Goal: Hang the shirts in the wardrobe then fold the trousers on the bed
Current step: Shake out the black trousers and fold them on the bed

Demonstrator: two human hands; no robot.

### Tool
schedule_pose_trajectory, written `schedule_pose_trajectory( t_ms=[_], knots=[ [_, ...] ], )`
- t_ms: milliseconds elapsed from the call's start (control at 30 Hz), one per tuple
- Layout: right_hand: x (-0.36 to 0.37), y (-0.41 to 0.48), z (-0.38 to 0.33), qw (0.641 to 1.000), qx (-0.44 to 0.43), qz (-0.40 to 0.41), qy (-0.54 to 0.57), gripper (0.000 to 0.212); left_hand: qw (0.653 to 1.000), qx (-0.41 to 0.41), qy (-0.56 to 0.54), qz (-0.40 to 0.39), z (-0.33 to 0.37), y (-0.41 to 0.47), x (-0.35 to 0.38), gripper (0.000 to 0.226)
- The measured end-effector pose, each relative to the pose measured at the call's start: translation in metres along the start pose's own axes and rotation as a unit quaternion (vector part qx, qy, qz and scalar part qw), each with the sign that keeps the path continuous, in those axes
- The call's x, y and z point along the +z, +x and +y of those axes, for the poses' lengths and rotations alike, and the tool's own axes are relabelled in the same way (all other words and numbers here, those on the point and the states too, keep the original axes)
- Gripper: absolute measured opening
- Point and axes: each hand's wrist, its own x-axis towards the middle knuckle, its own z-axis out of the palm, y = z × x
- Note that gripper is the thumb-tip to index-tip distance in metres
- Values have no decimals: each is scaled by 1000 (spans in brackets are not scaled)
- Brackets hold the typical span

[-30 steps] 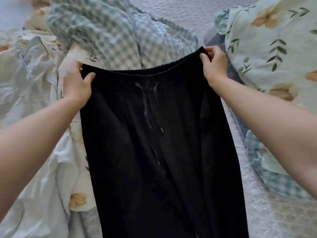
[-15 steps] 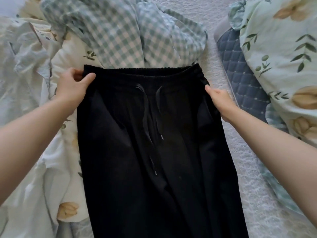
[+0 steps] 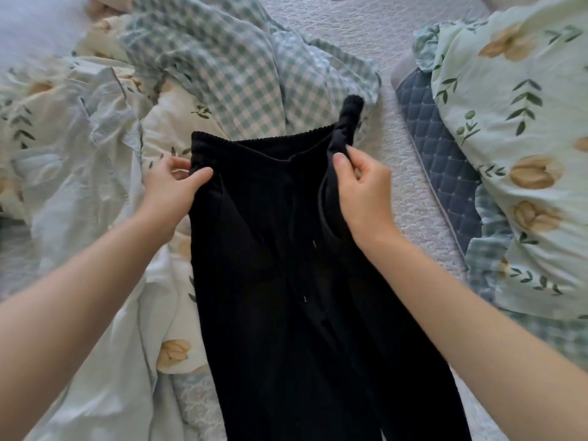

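Across the middle of the bed (image 3: 350, 36), one pair of black trousers (image 3: 280, 313) is laid out lengthwise, waistband (image 3: 264, 146) farthest from the camera and legs running off the bottom edge of the view. The fabric is seen as plain, dark and matte, with a ribbed, elasticated waistband. One black drawstring (image 3: 294, 214) is hung down the front, and two ends are counted, each finished with a small pale tip. Now the hands: two are counted, both bare and both on the trousers. The left side seam, just under the waistband, is gripped by the left hand (image 3: 171, 186), thumb laid over the front and fingers tucked behind the edge. The right end of the waistband is pinched by the right hand (image 3: 362, 189), fingers curled, and it is bunched and raised so that one corner is stood up above the knuckles. The left edge of the trousers is rested on floral bedding (image 3: 79, 138), while the right edge is laid on the pale textured bed cover. One green-and-white checked cloth (image 3: 222, 68) is crumpled just beyond the waistband. One navy quilted cushion (image 3: 436, 148) is seen to the right, partly covered by a second floral-printed piece (image 3: 515, 128).
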Motion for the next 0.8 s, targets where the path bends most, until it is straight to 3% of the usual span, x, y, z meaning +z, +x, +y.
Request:
schedule_pose_trajectory(
  t_ms=[133, 267, 367, 533, 600, 667, 733, 800],
  knots=[
    [56, -39, -31, 999, -34, -19, 3, 29, 1000, -6, -21, -16, 6, -14, -6, 26],
    [91, -74, -34, 996, -77, -39, 5, 29, 995, 66, 68, -1, 3, -15, -13, 48],
    [107, -85, -23, 994, -95, -49, -16, 30, 988, 98, 113, -45, 2, -8, -20, 45],
    [130, -97, -9, 992, -80, -85, -40, 33, 993, 23, 1, -112, 7, -8, -24, 28],
    [139, -101, -5, 988, -64, -125, -60, 36, 983, -25, -64, -169, 7, -11, -30, 22],
    [144, -103, -3, 979, -55, -185, -71, 40, 977, -24, -70, -202, 4, -14, -35, 22],
    [138, -99, -2, 959, -62, -265, -78, 42, 986, 30, -21, -163, -4, -16, -37, 13],
    [121, -85, -6, 951, -116, -271, -91, 34, 990, 78, 19, -117, -12, -18, -37, 19]
  ],
)
